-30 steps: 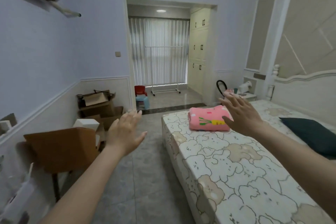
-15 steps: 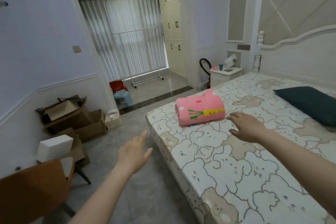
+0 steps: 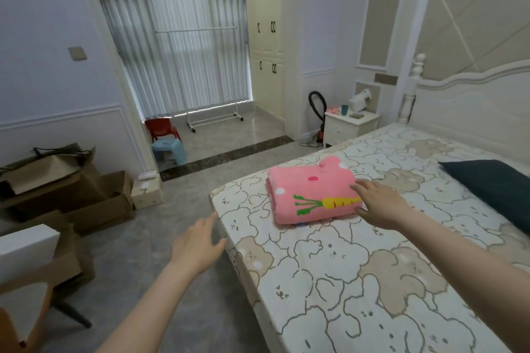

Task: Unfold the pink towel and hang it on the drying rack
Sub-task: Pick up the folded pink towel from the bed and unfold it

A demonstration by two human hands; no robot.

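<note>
A folded pink towel [image 3: 309, 195] with a carrot print lies near the foot corner of the bed [image 3: 358, 266]. My right hand [image 3: 381, 205] is open, its fingertips touching the towel's right edge. My left hand [image 3: 198, 246] is open over the floor, just left of the bed's corner, holding nothing. The white drying rack [image 3: 200, 74] stands far off in the alcove in front of the curtains, a bare rail on a wheeled base.
Cardboard boxes [image 3: 71, 195] lie on the floor at left, a chair [image 3: 31, 281] at the near left. A red chair [image 3: 160, 127] and a blue stool [image 3: 169, 149] sit by the alcove step. A nightstand [image 3: 350, 129] and a dark pillow [image 3: 493, 189] are at right.
I have come closer to the bed. My right hand has reached forward from the sheet to the towel's right edge. My left hand has moved toward the bed corner.
</note>
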